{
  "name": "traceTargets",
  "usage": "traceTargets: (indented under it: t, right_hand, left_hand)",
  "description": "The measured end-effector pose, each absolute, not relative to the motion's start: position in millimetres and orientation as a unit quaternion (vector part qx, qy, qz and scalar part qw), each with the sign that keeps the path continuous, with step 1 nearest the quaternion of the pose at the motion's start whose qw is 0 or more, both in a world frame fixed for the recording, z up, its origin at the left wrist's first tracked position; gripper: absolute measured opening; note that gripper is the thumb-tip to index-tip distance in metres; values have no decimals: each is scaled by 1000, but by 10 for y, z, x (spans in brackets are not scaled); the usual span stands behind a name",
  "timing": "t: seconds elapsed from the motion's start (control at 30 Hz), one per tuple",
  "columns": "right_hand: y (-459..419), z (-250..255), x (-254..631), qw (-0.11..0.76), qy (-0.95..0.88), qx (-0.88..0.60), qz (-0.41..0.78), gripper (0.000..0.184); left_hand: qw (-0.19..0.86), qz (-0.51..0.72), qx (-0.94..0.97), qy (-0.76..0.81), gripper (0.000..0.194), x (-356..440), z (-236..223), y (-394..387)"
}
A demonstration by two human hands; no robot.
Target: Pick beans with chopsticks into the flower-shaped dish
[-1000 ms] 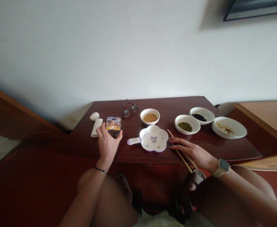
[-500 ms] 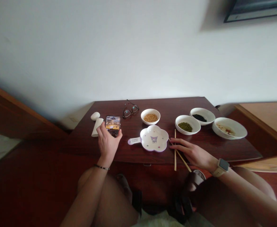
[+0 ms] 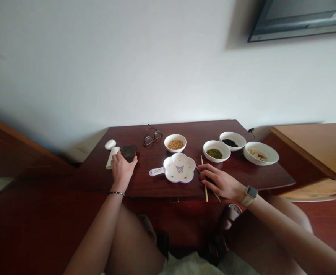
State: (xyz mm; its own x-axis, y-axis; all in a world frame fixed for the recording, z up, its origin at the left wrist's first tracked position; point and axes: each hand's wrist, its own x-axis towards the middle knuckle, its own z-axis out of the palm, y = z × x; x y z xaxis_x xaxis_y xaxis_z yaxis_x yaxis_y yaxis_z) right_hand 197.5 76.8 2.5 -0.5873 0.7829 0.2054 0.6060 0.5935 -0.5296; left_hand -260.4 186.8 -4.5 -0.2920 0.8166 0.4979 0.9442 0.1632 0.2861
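My left hand (image 3: pixel 122 170) lies over the near end of a dark smartphone (image 3: pixel 129 152); I can't tell whether it grips the phone or only rests on it. My right hand (image 3: pixel 221 182) is half-curled around a pair of wooden chopsticks (image 3: pixel 206 196), just beside a flower-shaped plate (image 3: pixel 170 176). Both hands are over the dark wood surface (image 3: pixel 265 179), near a white bowl of mung beans (image 3: pixel 214 160).

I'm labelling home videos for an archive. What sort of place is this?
Probably a room in a home or hotel: a wall-mounted TV hangs above a small dark wooden table, which holds glasses and a bowl of beans, so it looks lived-in rather than commercial.
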Motion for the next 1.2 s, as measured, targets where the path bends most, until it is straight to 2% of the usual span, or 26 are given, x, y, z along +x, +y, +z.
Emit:
traceTargets:
  t: [0.13,0.3,0.43,0.73,1.2]
  right_hand:
    - [807,4,1862,240,-853,-425,186,8]
    - [839,-49,1831,259,-855,-408,191,31]
    - [832,-91,1839,276,-850,-410,184,37]
    - [797,-143,1884,320,-812,-474,115,19]
    - [617,-18,1758,258,-759,-592,86,17]
  left_hand:
    - [120,-276,-584,-754,80,-2626,-74,1890]
    - [103,-271,-593,-751,79,-2637,-105,1910]
    - [109,-269,-595,-750,74,-2640,-120,1924]
    - [116,-267,-597,-747,67,-2643,-131,1929]
    - [103,-257,-606,-745,66,-2654,-164,1954]
